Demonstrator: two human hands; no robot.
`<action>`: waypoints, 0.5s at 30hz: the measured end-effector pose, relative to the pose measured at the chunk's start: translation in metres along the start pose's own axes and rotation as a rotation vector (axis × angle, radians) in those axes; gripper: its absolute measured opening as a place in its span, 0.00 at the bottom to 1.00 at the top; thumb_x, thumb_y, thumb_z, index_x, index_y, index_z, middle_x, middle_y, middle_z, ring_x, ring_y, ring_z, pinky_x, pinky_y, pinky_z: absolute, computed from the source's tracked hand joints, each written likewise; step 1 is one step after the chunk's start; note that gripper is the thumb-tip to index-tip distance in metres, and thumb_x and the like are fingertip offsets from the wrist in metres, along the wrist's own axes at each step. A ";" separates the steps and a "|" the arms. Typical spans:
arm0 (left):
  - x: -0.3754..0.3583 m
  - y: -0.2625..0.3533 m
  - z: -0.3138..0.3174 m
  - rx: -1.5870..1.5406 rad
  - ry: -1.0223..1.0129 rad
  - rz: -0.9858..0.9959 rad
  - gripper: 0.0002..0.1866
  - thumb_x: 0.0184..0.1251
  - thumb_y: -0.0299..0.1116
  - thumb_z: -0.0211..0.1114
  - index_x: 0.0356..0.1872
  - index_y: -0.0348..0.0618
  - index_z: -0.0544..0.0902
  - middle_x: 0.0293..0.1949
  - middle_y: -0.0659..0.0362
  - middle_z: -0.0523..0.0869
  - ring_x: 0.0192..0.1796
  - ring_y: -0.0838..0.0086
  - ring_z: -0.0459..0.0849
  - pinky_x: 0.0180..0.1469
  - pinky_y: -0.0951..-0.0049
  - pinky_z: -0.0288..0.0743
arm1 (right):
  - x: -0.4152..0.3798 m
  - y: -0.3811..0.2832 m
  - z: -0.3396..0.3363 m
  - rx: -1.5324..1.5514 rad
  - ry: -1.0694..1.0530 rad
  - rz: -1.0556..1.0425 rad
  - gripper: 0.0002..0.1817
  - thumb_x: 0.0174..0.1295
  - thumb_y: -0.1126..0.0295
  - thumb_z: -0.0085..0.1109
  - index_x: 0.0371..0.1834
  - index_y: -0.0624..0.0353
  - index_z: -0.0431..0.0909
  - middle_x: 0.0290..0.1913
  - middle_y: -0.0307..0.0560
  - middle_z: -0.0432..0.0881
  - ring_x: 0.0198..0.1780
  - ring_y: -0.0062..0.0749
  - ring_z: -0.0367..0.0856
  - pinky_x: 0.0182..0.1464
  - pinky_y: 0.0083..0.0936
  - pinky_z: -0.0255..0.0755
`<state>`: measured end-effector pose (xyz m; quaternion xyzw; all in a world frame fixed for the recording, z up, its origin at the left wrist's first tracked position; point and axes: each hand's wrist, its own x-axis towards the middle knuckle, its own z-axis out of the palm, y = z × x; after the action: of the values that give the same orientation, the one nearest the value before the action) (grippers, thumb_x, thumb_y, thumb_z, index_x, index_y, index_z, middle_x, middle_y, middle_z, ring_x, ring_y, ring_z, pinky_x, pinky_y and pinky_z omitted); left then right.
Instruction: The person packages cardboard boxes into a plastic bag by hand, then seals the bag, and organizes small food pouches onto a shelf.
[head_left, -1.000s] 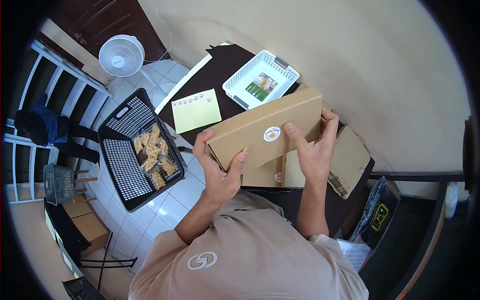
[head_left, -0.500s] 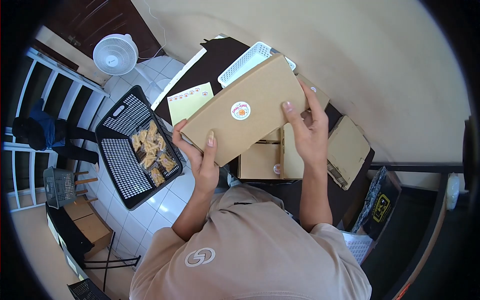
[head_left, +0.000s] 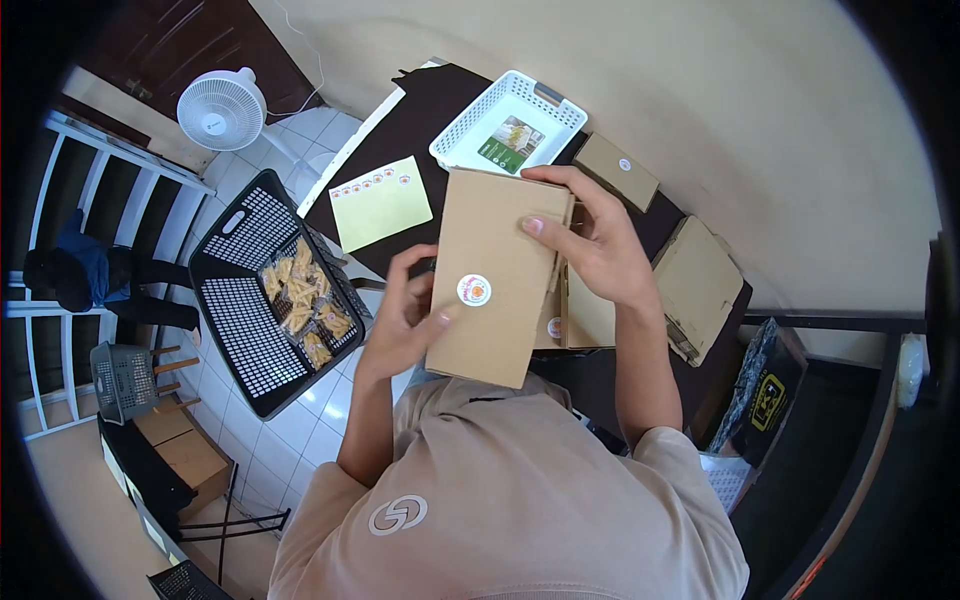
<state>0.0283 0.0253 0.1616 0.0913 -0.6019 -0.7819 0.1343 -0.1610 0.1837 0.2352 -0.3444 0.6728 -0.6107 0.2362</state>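
A brown cardboard box [head_left: 500, 250] with a round white sticker is held up in front of my chest, its long side now running toward me. My right hand [head_left: 600, 240] grips its upper right edge, thumb on the top face and fingers curled over the far end. On the left edge, my left hand [head_left: 405, 310] has its thumb by the sticker, with the other fingers partly hidden behind the box. Below it on the dark table, another cardboard box with a sticker [head_left: 556, 329] shows only in part.
A white plastic basket [head_left: 455, 150] with a green printed card stands behind. Beside it are a yellow sticker sheet [head_left: 385, 215] and a small stickered box [head_left: 620, 172]. Flattened cardboard [head_left: 700, 285] lies right. A black crate [head_left: 225, 290] with bagged snacks is left; a person [head_left: 90, 265] is farther off.
The box has turned from a slant to nearly upright in view and come closer to me. My left hand has shifted from its lower corner to its left edge. The white basket is uncovered.
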 end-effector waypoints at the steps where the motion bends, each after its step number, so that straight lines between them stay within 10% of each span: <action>1: 0.002 0.005 0.013 0.108 0.011 0.000 0.32 0.70 0.34 0.62 0.67 0.43 0.54 0.49 0.45 0.81 0.49 0.69 0.82 0.51 0.68 0.75 | 0.001 0.002 0.002 -0.030 -0.014 0.042 0.24 0.60 0.72 0.66 0.60 0.66 0.73 0.53 0.52 0.78 0.46 0.29 0.80 0.47 0.26 0.77; 8: 0.020 -0.033 0.022 0.073 0.217 -0.115 0.31 0.70 0.29 0.61 0.68 0.41 0.53 0.47 0.44 0.83 0.46 0.70 0.84 0.46 0.72 0.77 | -0.013 0.033 -0.035 -0.312 0.481 0.048 0.27 0.60 0.63 0.66 0.62 0.62 0.72 0.57 0.55 0.76 0.49 0.39 0.80 0.45 0.31 0.79; 15: 0.020 -0.067 0.041 0.243 0.243 -0.153 0.29 0.71 0.33 0.61 0.66 0.38 0.57 0.34 0.49 0.88 0.35 0.74 0.86 0.39 0.73 0.76 | -0.059 0.088 -0.077 -0.493 0.485 0.332 0.29 0.62 0.60 0.65 0.63 0.61 0.70 0.59 0.54 0.75 0.54 0.43 0.78 0.52 0.35 0.76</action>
<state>-0.0096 0.0729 0.1075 0.2463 -0.6626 -0.6945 0.1340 -0.1954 0.2802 0.1540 -0.1228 0.8824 -0.4479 0.0758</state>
